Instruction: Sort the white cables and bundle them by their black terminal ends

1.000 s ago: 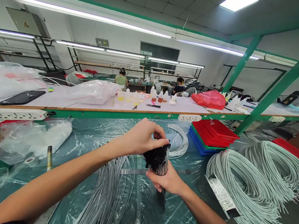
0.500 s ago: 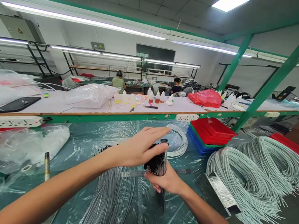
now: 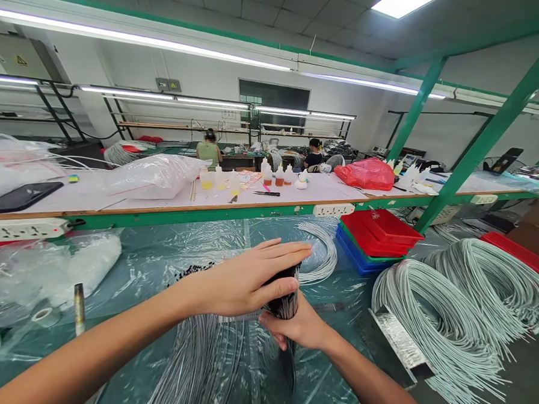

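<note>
My right hand (image 3: pixel 301 327) is wrapped round a bundle of thin wires with black ends (image 3: pixel 284 305), held upright above the bench. The wires' lower part hangs down below the fist. Flat across the top of the bundle lies my left hand (image 3: pixel 250 278), its fingers stretched out and the palm over the black ends, hiding most of them. Under my left forearm, a long loose bunch of grey wires (image 3: pixel 192 363) lies on the bench, with black tips (image 3: pixel 194 270) at its far end. A metal ruler (image 3: pixel 327 307) lies behind my hands.
To the right are coils of pale cable (image 3: pixel 410 297), a metal channel (image 3: pixel 398 343) and stacked red, green and blue trays (image 3: pixel 373 239). Behind runs a shelf (image 3: pixel 292 207) with bottles (image 3: pixel 278 177) and plastic bags (image 3: pixel 155 175). Two people sit at a far bench.
My left hand has come down onto the top of the bundle, covering the black ends that showed beneath it. My right hand keeps its grip. The view has shifted slightly.
</note>
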The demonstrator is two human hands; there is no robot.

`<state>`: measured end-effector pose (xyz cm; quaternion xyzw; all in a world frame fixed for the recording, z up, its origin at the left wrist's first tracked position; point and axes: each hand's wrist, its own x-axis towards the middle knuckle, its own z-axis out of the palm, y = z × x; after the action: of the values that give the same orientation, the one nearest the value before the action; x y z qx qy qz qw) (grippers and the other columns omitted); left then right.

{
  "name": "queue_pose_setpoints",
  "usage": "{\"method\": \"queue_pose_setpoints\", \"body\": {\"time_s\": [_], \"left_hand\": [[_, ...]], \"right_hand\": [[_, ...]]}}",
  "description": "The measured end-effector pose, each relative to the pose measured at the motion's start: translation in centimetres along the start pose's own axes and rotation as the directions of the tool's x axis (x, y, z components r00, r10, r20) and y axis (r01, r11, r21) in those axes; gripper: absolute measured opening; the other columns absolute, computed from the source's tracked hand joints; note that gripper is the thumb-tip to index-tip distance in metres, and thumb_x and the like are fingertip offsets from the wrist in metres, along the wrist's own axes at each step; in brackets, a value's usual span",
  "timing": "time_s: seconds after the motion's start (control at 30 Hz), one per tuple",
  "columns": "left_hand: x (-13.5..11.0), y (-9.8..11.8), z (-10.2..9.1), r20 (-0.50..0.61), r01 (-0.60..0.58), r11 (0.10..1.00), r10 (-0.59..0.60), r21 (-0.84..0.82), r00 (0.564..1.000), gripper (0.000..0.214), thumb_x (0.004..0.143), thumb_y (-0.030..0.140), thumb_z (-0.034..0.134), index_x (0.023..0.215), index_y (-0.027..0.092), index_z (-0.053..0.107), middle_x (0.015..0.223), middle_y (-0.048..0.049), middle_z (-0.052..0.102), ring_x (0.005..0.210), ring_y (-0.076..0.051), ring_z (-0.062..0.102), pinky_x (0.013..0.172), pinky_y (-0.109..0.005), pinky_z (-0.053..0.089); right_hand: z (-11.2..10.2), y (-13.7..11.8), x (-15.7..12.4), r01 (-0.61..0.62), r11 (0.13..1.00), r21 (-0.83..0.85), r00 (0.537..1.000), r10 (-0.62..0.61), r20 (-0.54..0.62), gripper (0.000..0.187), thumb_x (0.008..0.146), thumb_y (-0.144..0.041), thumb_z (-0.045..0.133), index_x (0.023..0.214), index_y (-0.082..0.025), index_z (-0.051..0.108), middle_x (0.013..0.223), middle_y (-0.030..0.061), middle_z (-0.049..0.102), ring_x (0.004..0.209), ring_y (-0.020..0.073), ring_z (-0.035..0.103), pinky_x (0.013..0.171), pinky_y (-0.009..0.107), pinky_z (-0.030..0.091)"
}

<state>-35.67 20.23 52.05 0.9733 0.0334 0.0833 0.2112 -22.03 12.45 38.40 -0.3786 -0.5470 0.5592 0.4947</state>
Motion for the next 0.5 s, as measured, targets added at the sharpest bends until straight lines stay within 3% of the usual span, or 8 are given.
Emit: {"method": "queue_pose_setpoints", "body": {"time_s": [0.1,0.17,0.23,0.3,0.37,0.4,0.47,0.5], "left_hand": [[-1.1,-1.1,-0.3,-0.062,0.075,0.996,-0.077,-0.038,0.995,0.064,0.1,0.047,0.043,0.157,0.026,0.022,0.163,-0.0046,0.024,0.151,-0.024,0.021,0.126,-0.042,0.015],[-2.1,-2.7,0.4,-0.207,0.114,0.983,-0.142,-0.142,0.968,0.07,0.098,0.049,0.048,0.157,0.027,0.019,0.164,-0.006,0.022,0.151,-0.025,0.021,0.125,-0.042,0.019],[-2.7,-4.4,2.6,-0.373,0.095,0.95,-0.207,-0.296,0.905,0.074,0.094,0.049,0.055,0.156,0.027,0.021,0.163,-0.0092,0.026,0.149,-0.026,0.027,0.123,-0.043,0.023],[-2.3,-5.6,6.2,-0.446,0.06,0.895,-0.277,-0.441,0.851,0.08,0.088,0.049,0.064,0.153,0.024,0.026,0.157,-0.0137,0.037,0.143,-0.028,0.037,0.119,-0.045,0.029],[-0.9,-5.8,10.6,-0.356,0.105,0.834,-0.341,-0.542,0.87,0.082,0.077,0.044,0.076,0.145,0.019,0.039,0.144,-0.0159,0.051,0.131,-0.03,0.05,0.111,-0.045,0.039],[0.0,-5.7,12.7,-0.301,0.132,0.803,-0.362,-0.581,0.882,0.073,0.072,0.041,0.08,0.133,0.015,0.05,0.131,-0.0147,0.06,0.119,-0.029,0.057,0.102,-0.042,0.046],[1.8,-5.0,16.4,-0.196,0.21,0.708,-0.446,-0.674,0.874,0.036,0.075,0.036,0.073,0.1,0.012,0.062,0.093,-0.0072,0.069,0.086,-0.022,0.064,0.076,-0.031,0.052],[2.4,-4.7,17.9,-0.176,0.237,0.668,-0.489,-0.706,0.855,0.024,0.078,0.034,0.068,0.088,0.012,0.061,0.077,-0.0025,0.065,0.071,-0.017,0.06,0.064,-0.027,0.047]], "right_hand": [[-0.6,0.1,0.0,0.019,0.999,0.039,0.999,-0.017,-0.035,0.041,0.079,-0.05,0.075,0.063,-0.021,0.051,0.041,-0.0072,0.045,0.032,0.0092,0.041,0.035,0.022,0.034],[-1.2,0.0,0.1,0.028,0.996,0.088,0.994,-0.019,-0.106,0.046,0.077,-0.053,0.077,0.06,-0.021,0.048,0.039,-0.0085,0.04,0.031,0.0081,0.037,0.034,0.021,0.033],[-1.8,-0.3,0.4,0.054,0.985,0.164,0.973,-0.015,-0.231,0.046,0.073,-0.053,0.08,0.063,-0.021,0.049,0.039,-0.0109,0.036,0.03,0.0067,0.033,0.033,0.02,0.031],[-2.2,-0.7,1.0,0.101,0.969,0.226,0.932,-0.012,-0.363,0.046,0.071,-0.053,0.081,0.063,-0.021,0.049,0.039,-0.0122,0.033,0.03,0.0058,0.03,0.033,0.02,0.03],[-2.4,-1.5,1.9,0.151,0.955,0.257,0.893,-0.02,-0.45,0.049,0.069,-0.052,0.082,0.058,-0.021,0.046,0.039,-0.0117,0.033,0.029,0.0053,0.03,0.032,0.019,0.029],[-2.4,-2.2,2.3,0.17,0.948,0.269,0.88,-0.023,-0.474,0.051,0.068,-0.051,0.083,0.055,-0.021,0.043,0.038,-0.0114,0.033,0.029,0.0051,0.03,0.032,0.019,0.029],[-2.5,-3.9,2.6,0.191,0.94,0.282,0.871,-0.03,-0.49,0.053,0.065,-0.049,0.085,0.053,-0.021,0.042,0.038,-0.0111,0.033,0.029,0.0049,0.03,0.032,0.019,0.029],[-2.6,-5.0,2.3,0.193,0.94,0.28,0.874,-0.036,-0.484,0.053,0.064,-0.048,0.086,0.053,-0.021,0.042,0.038,-0.0112,0.033,0.029,0.0048,0.03,0.032,0.019,0.029]]}}
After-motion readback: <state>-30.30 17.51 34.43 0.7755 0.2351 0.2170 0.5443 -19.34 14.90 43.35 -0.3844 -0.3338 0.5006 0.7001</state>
